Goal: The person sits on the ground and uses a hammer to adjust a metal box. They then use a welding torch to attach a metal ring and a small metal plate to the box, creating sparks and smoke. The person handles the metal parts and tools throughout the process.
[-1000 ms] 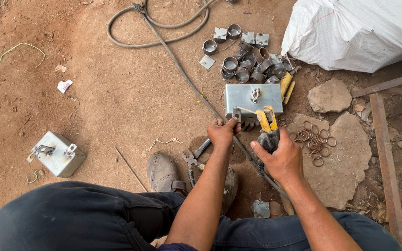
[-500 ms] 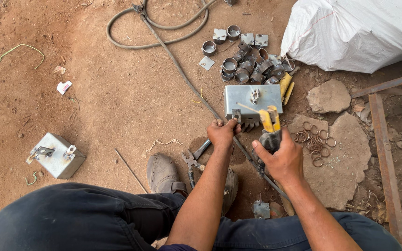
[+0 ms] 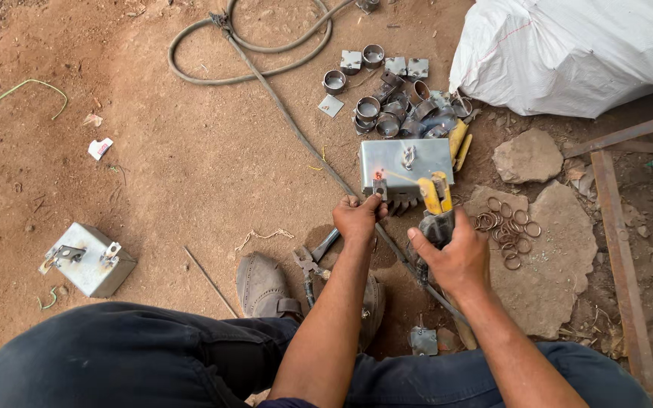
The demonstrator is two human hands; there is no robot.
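Head view. The person crouches over bare earth, both forearms reaching forward. The left hand is curled, its fingertips pinching a small metal bracket that stands against the near edge of a flat galvanised metal box. The right hand is wrapped shut around the dark grip of a yellow-bodied tool, whose nose points away from the person and meets the same near edge of the box, just to the right of the bracket.

The box lies directly ahead of both hands, its long axis running left to right, across the line of the forearms. The left hand is the nearer of the two to it and touches the work through the bracket; the right hand sits further back, reaching the box only through the tool. A cable runs diagonally from beyond the left hand, passes under the hands and continues toward the person.

Just behind the left hand lie pliers beside a shoe. To the right of the right hand, loose rings rest on a flat stone. Beyond the box sit short metal sleeves; a second box lies far to the left, and a white sack lies beyond, to the right.
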